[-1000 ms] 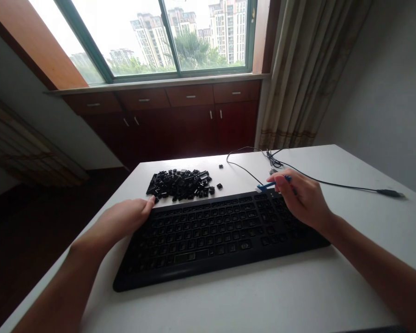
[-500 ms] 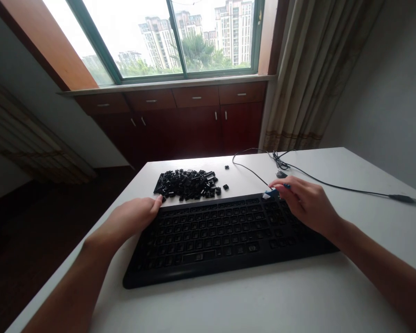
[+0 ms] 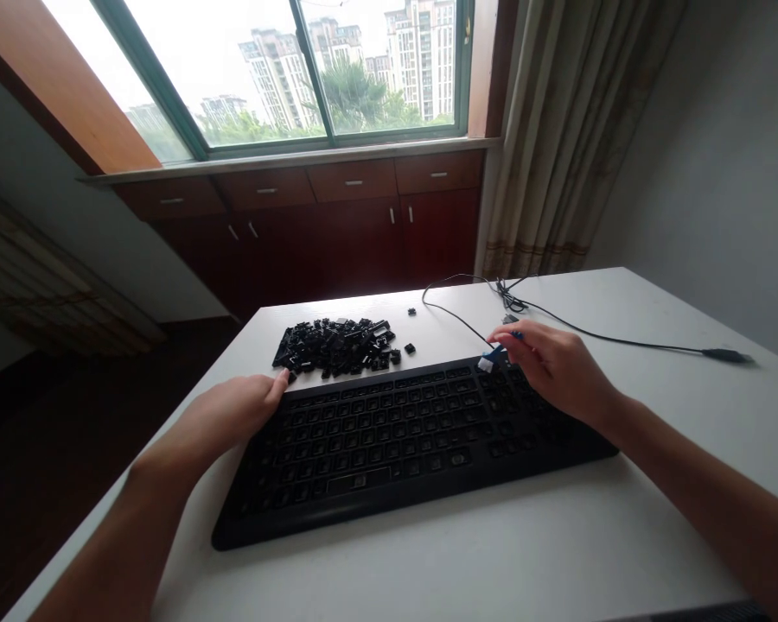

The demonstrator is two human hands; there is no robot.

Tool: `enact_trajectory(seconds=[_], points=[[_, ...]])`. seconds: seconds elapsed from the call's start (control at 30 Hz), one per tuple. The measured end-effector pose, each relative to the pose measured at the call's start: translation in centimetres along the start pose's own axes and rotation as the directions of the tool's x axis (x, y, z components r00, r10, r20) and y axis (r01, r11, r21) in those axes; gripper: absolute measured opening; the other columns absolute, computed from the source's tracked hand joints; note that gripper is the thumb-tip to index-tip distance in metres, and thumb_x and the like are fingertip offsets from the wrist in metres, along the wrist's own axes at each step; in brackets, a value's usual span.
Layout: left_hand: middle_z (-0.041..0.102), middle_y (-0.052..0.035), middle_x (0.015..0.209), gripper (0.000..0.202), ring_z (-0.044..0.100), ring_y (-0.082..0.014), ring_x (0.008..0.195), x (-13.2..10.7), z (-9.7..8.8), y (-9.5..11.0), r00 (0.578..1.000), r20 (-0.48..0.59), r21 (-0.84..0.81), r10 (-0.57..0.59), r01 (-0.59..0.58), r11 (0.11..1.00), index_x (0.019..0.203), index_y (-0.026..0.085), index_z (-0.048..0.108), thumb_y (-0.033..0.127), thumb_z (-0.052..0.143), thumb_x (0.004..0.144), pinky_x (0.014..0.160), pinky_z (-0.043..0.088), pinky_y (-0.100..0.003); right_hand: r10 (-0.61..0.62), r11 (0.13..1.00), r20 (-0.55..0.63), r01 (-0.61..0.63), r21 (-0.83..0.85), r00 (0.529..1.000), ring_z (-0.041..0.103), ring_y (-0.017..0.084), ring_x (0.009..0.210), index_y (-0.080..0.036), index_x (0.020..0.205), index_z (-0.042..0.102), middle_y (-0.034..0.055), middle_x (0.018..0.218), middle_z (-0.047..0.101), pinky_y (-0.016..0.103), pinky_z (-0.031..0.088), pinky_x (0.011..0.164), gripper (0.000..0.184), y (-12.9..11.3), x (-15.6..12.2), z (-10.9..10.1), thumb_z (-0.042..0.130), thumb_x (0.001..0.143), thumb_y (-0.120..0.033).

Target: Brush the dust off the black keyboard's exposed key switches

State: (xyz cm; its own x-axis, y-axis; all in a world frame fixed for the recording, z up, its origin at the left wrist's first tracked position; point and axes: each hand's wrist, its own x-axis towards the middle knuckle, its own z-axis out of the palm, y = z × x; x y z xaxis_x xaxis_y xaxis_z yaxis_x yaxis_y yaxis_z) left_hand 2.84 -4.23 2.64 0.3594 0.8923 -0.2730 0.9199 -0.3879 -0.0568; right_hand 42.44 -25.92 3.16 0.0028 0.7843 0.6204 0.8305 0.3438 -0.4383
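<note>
At the keyboard's (image 3: 389, 441) far left corner, the left hand (image 3: 226, 415) lies flat, its fingers loose and gripping nothing. The keycap pile (image 3: 334, 345) sits just beyond them. The right hand's (image 3: 554, 367) fingers pinch a blue tool (image 3: 493, 356), its tip at the keyboard's top edge. Firm left-hand pressure would likely stop the keyboard sliding.

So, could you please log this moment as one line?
left hand: on keyboard left end | right hand: holds blue tool | keycap pile: behind keyboard

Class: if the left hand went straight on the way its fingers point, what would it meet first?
Likely the keycap pile: the left hand, on the keyboard corner, points at its near edge, though depth is unclear.
</note>
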Motion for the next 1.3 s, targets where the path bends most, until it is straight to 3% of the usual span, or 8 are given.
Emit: enact_trajectory(seconds=[0.17, 0.37, 0.47, 0.67, 0.87, 0.97, 1.07, 1.3], points=[[0.076, -0.0211, 0.106, 0.074, 0.069, -0.0361, 0.104, 0.09, -0.11, -0.07, 1.000, 0.021, 0.002, -0.010, 0.010, 1.000, 0.092, 0.013, 0.074, 0.059, 0.016, 0.101, 0.088, 0.046, -0.040, -0.136, 0.991, -0.081, 0.135, -0.017, 0.987, 0.062, 0.014, 0.070, -0.021, 0.107, 0.066, 0.0045, 0.089, 0.071, 0.028, 0.048, 0.063, 0.014, -0.46, -0.08, -0.02, 0.052, 0.104, -0.022], [0.076, -0.0204, 0.104, 0.081, 0.070, -0.0369, 0.104, 0.52, 0.54, -0.57, 1.000, -0.008, 0.012, -0.004, 0.004, 1.000, 0.090, 0.017, 0.075, 0.063, 0.009, 0.099, 0.089, 0.047, -0.042, -0.041, 0.998, -0.067, 0.037, -0.056, 0.997, 0.053, 0.011, 0.056, -0.019, 0.089, 0.063, -0.0005, 0.069, 0.059, 0.028, 0.040, 0.057, 0.023, -0.38, -0.25, -0.18, 0.050, 0.105, -0.027], [0.076, -0.0192, 0.100, 0.080, 0.070, -0.0366, 0.101, 0.65, 0.70, -0.73, 1.000, -0.028, 0.024, -0.010, 0.011, 1.000, 0.086, 0.019, 0.074, 0.063, 0.009, 0.099, 0.086, 0.047, -0.041, -0.037, 0.994, -0.040, 0.033, -0.109, 0.999, 0.058, 0.013, 0.062, -0.019, 0.092, 0.065, 0.0020, 0.077, 0.066, 0.029, 0.044, 0.062, 0.020, -0.09, -0.17, -0.15, 0.053, 0.105, -0.029], [0.076, -0.0183, 0.096, 0.077, 0.071, -0.0363, 0.098, 0.55, 0.51, -0.60, 0.999, -0.033, -0.022, 0.009, -0.009, 1.000, 0.081, 0.019, 0.074, 0.064, 0.014, 0.098, 0.085, 0.047, -0.041, -0.158, 0.983, -0.094, 0.147, -0.112, 0.983, 0.062, 0.015, 0.073, -0.020, 0.107, 0.068, 0.0066, 0.094, 0.071, 0.030, 0.048, 0.066, 0.014, -0.36, -0.11, -0.04, 0.055, 0.102, -0.022], [0.076, -0.0182, 0.095, 0.077, 0.070, -0.0356, 0.097, 0.34, 0.38, -0.37, 0.999, -0.043, -0.017, 0.001, -0.001, 1.000, 0.082, 0.019, 0.075, 0.063, 0.014, 0.099, 0.084, 0.047, -0.041, -0.134, 0.990, -0.090, 0.129, -0.058, 0.987, 0.051, 0.011, 0.054, -0.019, 0.092, 0.066, -0.0016, 0.066, 0.059, 0.027, 0.040, 0.053, 0.015, -0.68, -0.30, -0.08, 0.055, 0.102, -0.020], [0.076, -0.0187, 0.098, 0.079, 0.071, -0.0357, 0.098, 0.25, 0.33, -0.34, 0.999, -0.036, -0.007, 0.008, -0.008, 1.000, 0.086, 0.018, 0.075, 0.063, 0.013, 0.099, 0.086, 0.048, -0.041, -0.166, 0.980, -0.048, 0.160, -0.115, 0.985, 0.057, 0.011, 0.060, -0.019, 0.105, 0.069, 0.0015, 0.080, 0.068, 0.027, 0.044, 0.058, 0.012, -0.44, -0.28, 0.05, 0.058, 0.101, -0.020], [0.077, -0.0193, 0.101, 0.080, 0.070, -0.0370, 0.101, 0.14, 0.35, -0.30, 0.999, -0.037, -0.006, 0.002, -0.002, 1.000, 0.088, 0.017, 0.077, 0.063, 0.012, 0.099, 0.087, 0.048, -0.042, -0.191, 0.974, -0.056, 0.182, -0.133, 0.980, 0.057, 0.012, 0.064, -0.021, 0.120, 0.068, 0.0034, 0.089, 0.069, 0.028, 0.045, 0.060, 0.022, -0.34, -0.22, 0.05, 0.058, 0.100, -0.017], [0.076, -0.0210, 0.110, 0.083, 0.069, -0.0406, 0.108, 0.15, 0.46, -0.21, 1.000, -0.022, 0.009, -0.013, 0.013, 1.000, 0.096, 0.017, 0.078, 0.062, 0.008, 0.099, 0.091, 0.048, -0.044, -0.145, 0.989, -0.057, 0.146, 0.004, 0.988, 0.059, 0.014, 0.071, -0.020, 0.104, 0.066, 0.0032, 0.088, 0.067, 0.029, 0.046, 0.063, 0.012, -0.55, -0.39, -0.05, 0.055, 0.101, -0.015]])
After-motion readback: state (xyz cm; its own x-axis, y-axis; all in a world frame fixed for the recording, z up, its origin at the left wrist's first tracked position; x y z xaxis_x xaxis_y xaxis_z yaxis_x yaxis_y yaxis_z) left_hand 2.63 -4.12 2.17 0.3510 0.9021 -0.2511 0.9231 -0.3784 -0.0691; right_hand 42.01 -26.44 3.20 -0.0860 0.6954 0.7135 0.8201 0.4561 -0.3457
